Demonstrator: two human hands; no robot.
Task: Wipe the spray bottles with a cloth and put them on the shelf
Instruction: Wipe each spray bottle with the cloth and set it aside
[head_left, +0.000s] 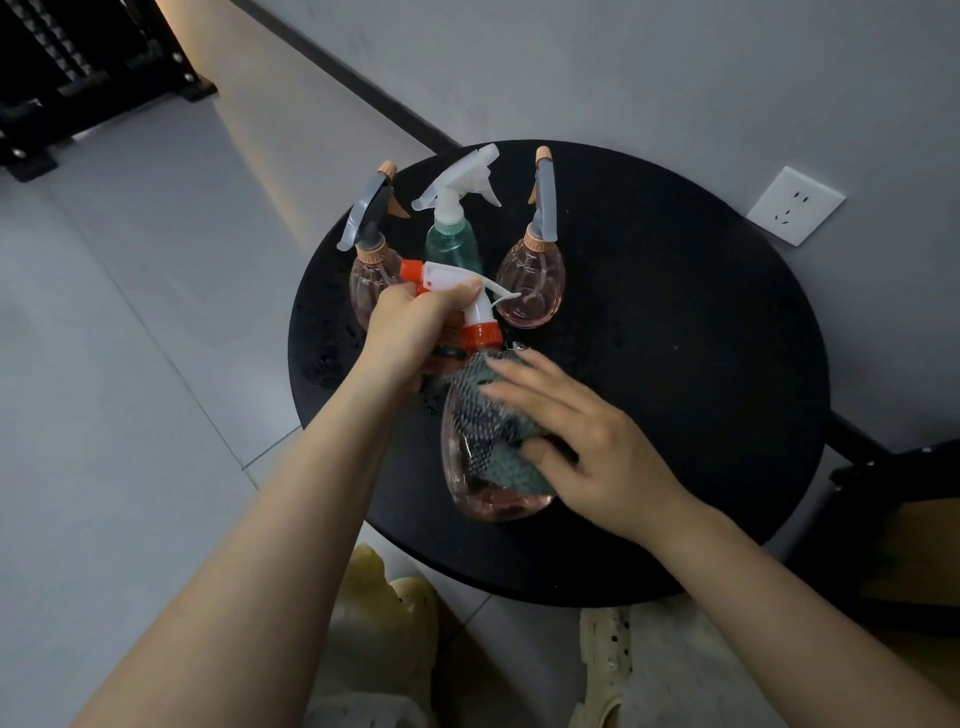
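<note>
A pink spray bottle (480, 496) with a white and orange-red trigger head stands over the round black table (675, 364). My left hand (415, 325) grips its trigger head from the left. My right hand (576, 441) presses a grey patterned cloth (491, 431) against the bottle's side, thumb tucked round the cloth. Behind them stand three more spray bottles: a pink one with a grey trigger (366, 283) at the left, a green one with a clear white trigger (451, 241) in the middle, and a pink one (530, 280) at the right.
A black shelf rack (78, 78) stands at the top left on the pale tiled floor. A wall socket (795, 205) sits on the grey wall behind the table. Pale slippers (608, 665) show below the table's near edge. A dark frame (893, 493) is at the right.
</note>
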